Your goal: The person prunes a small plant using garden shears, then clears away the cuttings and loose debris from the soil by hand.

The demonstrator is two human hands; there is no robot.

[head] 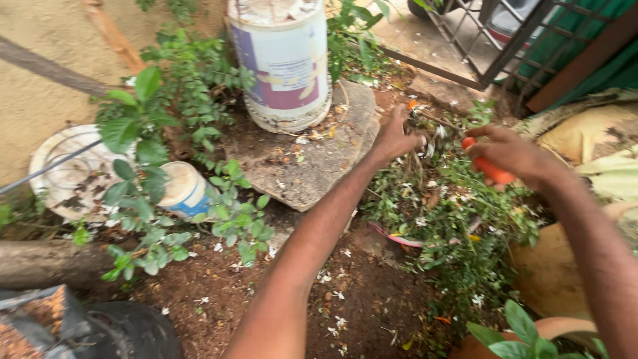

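Note:
My left hand point(397, 136) reaches out over a low green shrub point(452, 213) and grips a thin stem near its top. My right hand point(512, 154) is closed around an orange-handled cutting tool point(490, 167), held just right of the left hand, above the same shrub. The tool's blades are blurred and mostly hidden among the twigs. Small white petals lie scattered on the brown soil point(359, 292) below both arms.
A large white bucket point(282, 60) stands on a flat stone slab point(312, 166). A small white and blue pot point(183, 189) lies tipped among leafy plants point(143, 133). A metal gate point(492, 40) stands at the back right, a terracotta pot point(551, 329) near front.

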